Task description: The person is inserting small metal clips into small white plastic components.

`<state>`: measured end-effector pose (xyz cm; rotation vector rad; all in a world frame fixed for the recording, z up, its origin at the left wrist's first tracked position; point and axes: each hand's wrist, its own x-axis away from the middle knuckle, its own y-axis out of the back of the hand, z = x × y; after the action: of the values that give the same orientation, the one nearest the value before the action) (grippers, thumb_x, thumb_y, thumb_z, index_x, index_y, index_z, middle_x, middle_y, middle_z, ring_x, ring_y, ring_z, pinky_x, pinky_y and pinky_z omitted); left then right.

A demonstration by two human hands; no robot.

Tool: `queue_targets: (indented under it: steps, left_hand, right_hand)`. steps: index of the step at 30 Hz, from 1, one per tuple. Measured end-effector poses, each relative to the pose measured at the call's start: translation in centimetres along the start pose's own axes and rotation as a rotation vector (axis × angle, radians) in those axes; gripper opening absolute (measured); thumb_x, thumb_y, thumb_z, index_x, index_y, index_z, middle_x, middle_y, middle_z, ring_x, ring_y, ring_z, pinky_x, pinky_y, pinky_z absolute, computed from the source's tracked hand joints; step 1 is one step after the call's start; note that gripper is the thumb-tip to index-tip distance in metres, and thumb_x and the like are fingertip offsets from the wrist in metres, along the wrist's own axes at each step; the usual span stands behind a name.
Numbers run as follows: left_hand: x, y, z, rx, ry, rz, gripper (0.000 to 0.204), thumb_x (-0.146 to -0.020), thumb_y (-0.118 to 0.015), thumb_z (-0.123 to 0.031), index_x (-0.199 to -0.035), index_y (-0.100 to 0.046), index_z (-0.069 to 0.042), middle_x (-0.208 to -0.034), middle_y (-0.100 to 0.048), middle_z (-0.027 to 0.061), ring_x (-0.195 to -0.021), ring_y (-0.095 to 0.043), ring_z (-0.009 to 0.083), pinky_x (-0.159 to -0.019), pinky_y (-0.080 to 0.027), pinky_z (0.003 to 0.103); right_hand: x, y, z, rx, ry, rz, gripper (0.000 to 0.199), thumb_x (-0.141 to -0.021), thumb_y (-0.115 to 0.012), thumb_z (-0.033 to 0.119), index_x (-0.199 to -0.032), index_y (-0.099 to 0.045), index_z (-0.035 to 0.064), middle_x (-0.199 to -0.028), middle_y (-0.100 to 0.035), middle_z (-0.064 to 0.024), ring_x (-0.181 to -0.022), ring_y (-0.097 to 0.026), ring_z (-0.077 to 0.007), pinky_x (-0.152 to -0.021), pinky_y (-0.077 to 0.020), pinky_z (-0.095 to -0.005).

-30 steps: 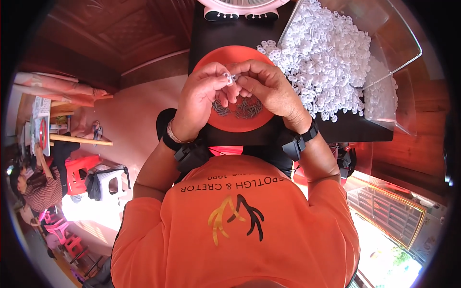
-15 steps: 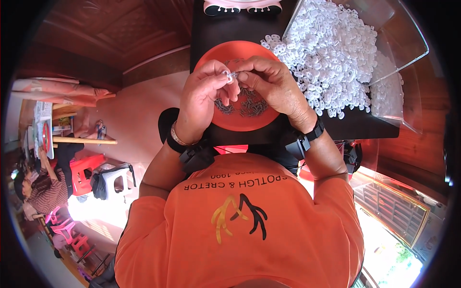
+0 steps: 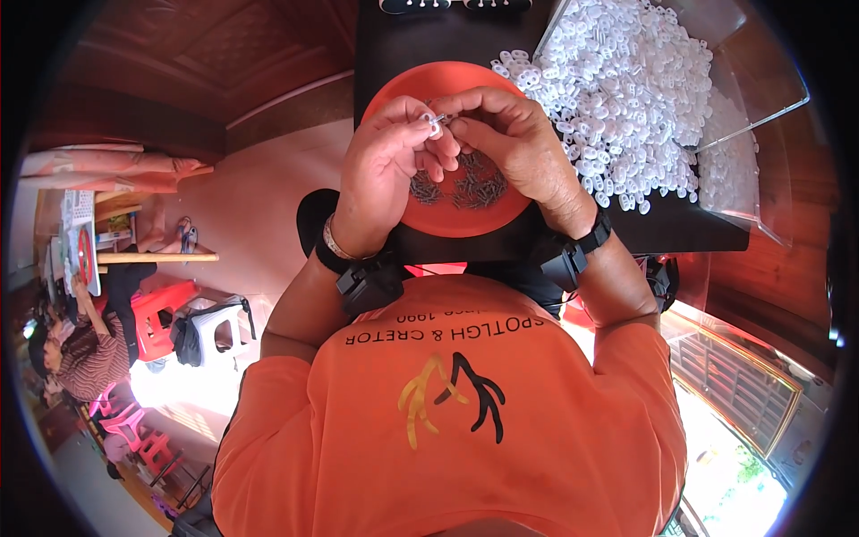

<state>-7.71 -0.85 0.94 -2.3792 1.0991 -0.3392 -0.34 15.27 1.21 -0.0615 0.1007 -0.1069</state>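
Above the orange-red plate (image 3: 514, 192) my two hands meet, fingertips close together. My left hand (image 3: 380, 179) is closed, pinching a small white oval plastic piece with holes (image 3: 435, 130) between thumb and forefinger. A small grey metal screw (image 3: 440, 118) shows at that piece, pointing toward the right hand. My right hand (image 3: 528, 148) is closed in a pinch, its thumb and forefinger at the screw's end; whether they grip it firmly is hard to see. Many loose grey screws (image 3: 479, 188) lie in the plate below.
A big heap of white plastic pieces (image 3: 617, 107) spills from a clear bin (image 3: 756, 121) onto the dark table (image 3: 394, 49) at the right. Black-and-white shoe-like shapes (image 3: 456, 4) sit at the far edge. At left, another person (image 3: 94, 358) sits near red and white stools (image 3: 219, 331).
Both hands have shifted slightly, and the right fingertips have drawn a little apart from the white piece, so the screw shows more plainly. The left hand keeps its pinch.
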Motion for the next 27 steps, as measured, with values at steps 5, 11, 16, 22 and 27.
queue_targets:
  steps: [5,11,16,22,27]
  left_hand:
    - [0.2,-0.3,-0.3,-0.089,-0.053,-0.059,0.018,-0.087,-0.049,-0.020,-0.086,-0.055,-0.003,-0.078,-0.063,0.0100,-0.067,-0.060,0.0158,-0.059,-0.045,0.025]
    - [1.4,1.1,-0.9,-0.115,-0.070,-0.117,0.019,-0.090,-0.043,-0.020,-0.094,-0.050,-0.002,-0.080,-0.059,0.0130,-0.071,-0.058,0.0189,-0.061,-0.043,0.026]
    - [1.3,0.8,-1.0,-0.119,-0.157,-0.091,0.015,-0.089,-0.045,-0.015,-0.091,-0.051,-0.002,-0.079,-0.062,0.0124,-0.067,-0.059,0.0173,-0.059,-0.044,0.024]
    - [1.8,0.8,-1.0,-0.146,-0.201,-0.092,0.015,-0.090,-0.045,-0.015,-0.090,-0.051,-0.002,-0.079,-0.061,0.0123,-0.068,-0.058,0.0168,-0.060,-0.043,0.025]
    - [2.5,1.4,-1.6,-0.165,-0.235,-0.105,0.015,-0.091,-0.045,-0.016,-0.090,-0.051,-0.002,-0.079,-0.061,0.0119,-0.068,-0.058,0.0166,-0.060,-0.043,0.025]
  right_hand:
    - [0.0,0.7,-0.3,0.252,0.138,-0.083,0.015,-0.084,-0.060,0.001,-0.097,-0.066,0.0004,-0.088,-0.067,-0.0072,-0.081,-0.064,-0.0120,-0.074,-0.0514,-0.0251]
    - [0.3,-0.1,-0.3,0.385,0.300,-0.161,0.013,-0.077,-0.064,0.003,-0.091,-0.066,0.0030,-0.080,-0.067,-0.0115,-0.072,-0.067,-0.0219,-0.065,-0.0526,-0.0296]
    - [1.5,-0.2,3.2,0.665,0.316,-0.192,0.012,-0.080,-0.064,0.002,-0.092,-0.066,0.0030,-0.084,-0.066,-0.0087,-0.073,-0.066,-0.0178,-0.063,-0.0517,-0.0278]
    - [2.6,1.1,4.8,0.898,0.407,-0.267,0.011,-0.077,-0.064,0.008,-0.088,-0.065,0.0061,-0.079,-0.065,-0.0096,-0.069,-0.064,-0.0260,-0.061,-0.0513,-0.0335]
    - [2.2,9.2,4.5,1.387,0.295,-0.536,0.017,-0.081,-0.059,0.018,-0.096,-0.067,0.0187,-0.083,-0.065,-0.0066,-0.073,-0.064,-0.0297,-0.062,-0.0521,-0.0400]
